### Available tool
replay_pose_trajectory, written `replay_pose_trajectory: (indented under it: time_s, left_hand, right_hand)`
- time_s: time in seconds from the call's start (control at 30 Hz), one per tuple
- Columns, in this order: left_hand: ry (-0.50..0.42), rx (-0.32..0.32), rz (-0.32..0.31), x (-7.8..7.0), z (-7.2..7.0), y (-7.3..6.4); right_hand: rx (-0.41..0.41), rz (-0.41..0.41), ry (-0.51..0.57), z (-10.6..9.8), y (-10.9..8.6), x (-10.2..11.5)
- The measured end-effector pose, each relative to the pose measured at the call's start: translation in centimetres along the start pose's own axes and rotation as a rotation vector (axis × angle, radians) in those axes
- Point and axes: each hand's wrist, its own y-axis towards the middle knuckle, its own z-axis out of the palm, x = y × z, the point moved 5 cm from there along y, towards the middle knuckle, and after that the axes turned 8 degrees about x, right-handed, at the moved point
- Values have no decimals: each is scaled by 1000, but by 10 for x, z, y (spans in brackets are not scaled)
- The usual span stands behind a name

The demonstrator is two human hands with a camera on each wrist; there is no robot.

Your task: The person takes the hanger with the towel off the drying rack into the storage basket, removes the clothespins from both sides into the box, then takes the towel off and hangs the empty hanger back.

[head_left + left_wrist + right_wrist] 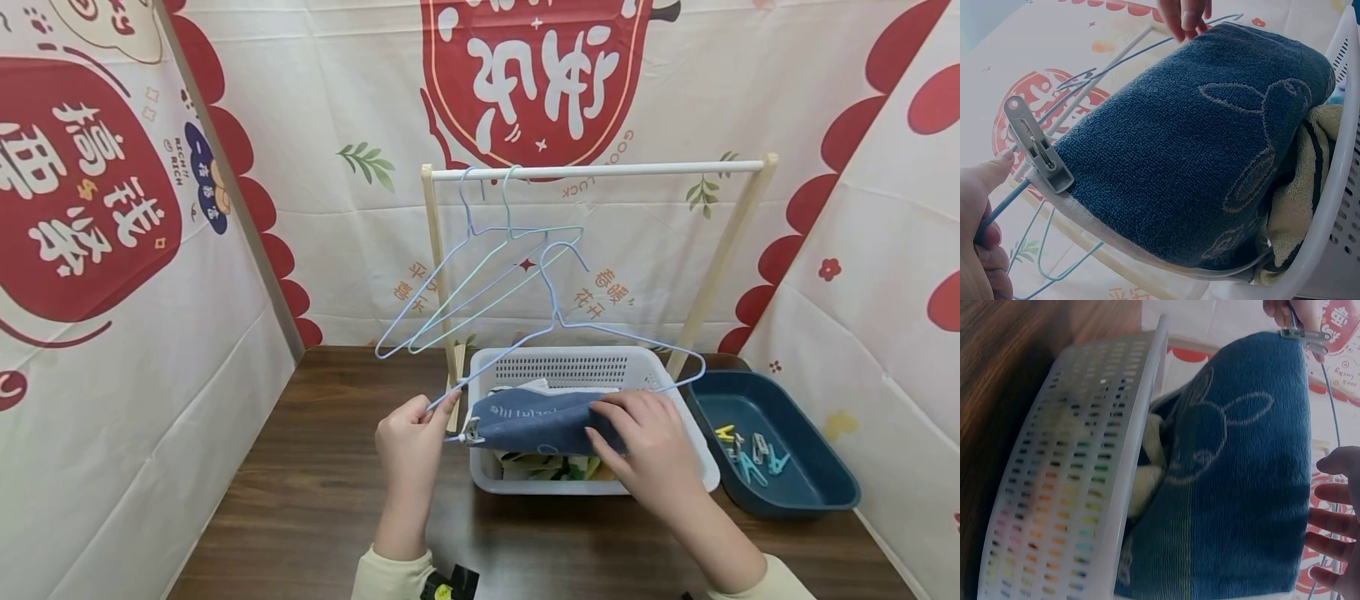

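A blue towel (536,423) with a pale rabbit outline hangs over the white basket. One corner of it is fastened to the bar of a light-blue wire hanger (510,347) by a grey clothespin (1038,150). My left hand (416,433) grips the hanger's left end, right beside the clothespin. Toward the towel's other end, my right hand (648,442) lies along the upper edge. The right wrist view shows its fingers (1332,534) spread apart at that edge and not curled round it. I see no clothespin at the right part of the towel.
Two more hangers (486,242) hang from the white rail (600,170) of a rack at the back. The white basket (592,486) holds other cloths under the towel. A dark teal basin (813,450) on the right contains several clothespins (750,467).
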Motion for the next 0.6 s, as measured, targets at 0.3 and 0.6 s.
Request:
replay_pose_trajectory:
  time_s: [0.3, 0.6]
  left_hand:
    - [-2, -29, 15, 1, 2, -2]
    - [-5, -18, 3, 1, 1, -3]
  right_hand:
    - [50, -28, 45, 13, 9, 17]
    - [-27, -152, 89, 24, 18, 37]
